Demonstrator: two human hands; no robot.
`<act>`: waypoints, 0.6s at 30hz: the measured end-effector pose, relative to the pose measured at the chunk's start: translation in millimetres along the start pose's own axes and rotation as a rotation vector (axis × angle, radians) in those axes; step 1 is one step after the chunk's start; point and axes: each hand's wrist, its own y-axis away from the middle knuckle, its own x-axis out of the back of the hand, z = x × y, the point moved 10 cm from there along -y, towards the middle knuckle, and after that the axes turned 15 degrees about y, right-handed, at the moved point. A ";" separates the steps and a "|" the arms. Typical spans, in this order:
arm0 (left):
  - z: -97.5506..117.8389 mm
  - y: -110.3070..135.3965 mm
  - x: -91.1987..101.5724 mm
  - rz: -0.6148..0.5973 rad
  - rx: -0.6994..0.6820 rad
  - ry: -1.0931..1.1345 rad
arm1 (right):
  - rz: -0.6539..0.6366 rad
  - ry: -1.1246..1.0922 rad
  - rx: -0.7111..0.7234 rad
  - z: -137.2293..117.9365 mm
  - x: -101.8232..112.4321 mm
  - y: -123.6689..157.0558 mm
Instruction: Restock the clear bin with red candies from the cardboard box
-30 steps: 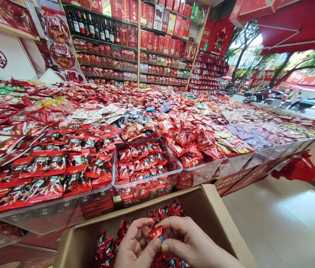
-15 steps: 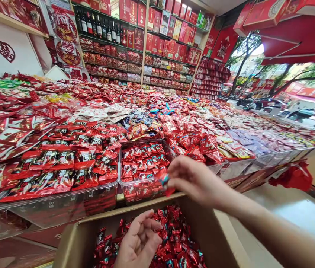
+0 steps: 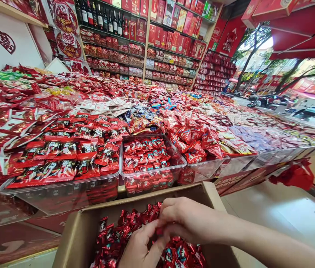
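Note:
An open cardboard box (image 3: pixel 109 208) sits right below me, filled with small red foil-wrapped candies (image 3: pixel 118 234). Both hands meet over it. My right hand (image 3: pixel 186 219) reaches in from the right with its fingers curled. My left hand (image 3: pixel 139 247) comes up from the bottom edge, fingertips against the right hand's. Between them they pinch one red candy (image 3: pixel 157 231), mostly hidden by the fingers. Just beyond the box stands a clear plastic bin (image 3: pixel 153 174) holding the same kind of candies.
A wide display of red-wrapped sweets in clear trays (image 3: pixel 62 186) stretches left and back. Shelves with bottles (image 3: pixel 98 16) and red gift boxes (image 3: pixel 174 41) line the rear wall. Pale floor (image 3: pixel 285 219) lies to the right, with a red bag (image 3: pixel 295 175) hanging from the counter edge.
My right hand carried a candy out to the clear bin, then came back down to the box. Both hands are together again over the candies.

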 end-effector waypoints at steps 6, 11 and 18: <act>-3.5 1.1 8.1 0.077 0.005 0.014 | 0.410 0.090 -0.050 22.4 98.3 -2.4; -1.9 -0.7 11.8 0.097 -0.002 -0.080 | 0.319 0.444 -0.239 67.3 129.9 -31.5; 4.1 -0.9 13.2 0.109 -0.092 -0.194 | -0.380 0.697 -0.258 89.4 60.8 -70.5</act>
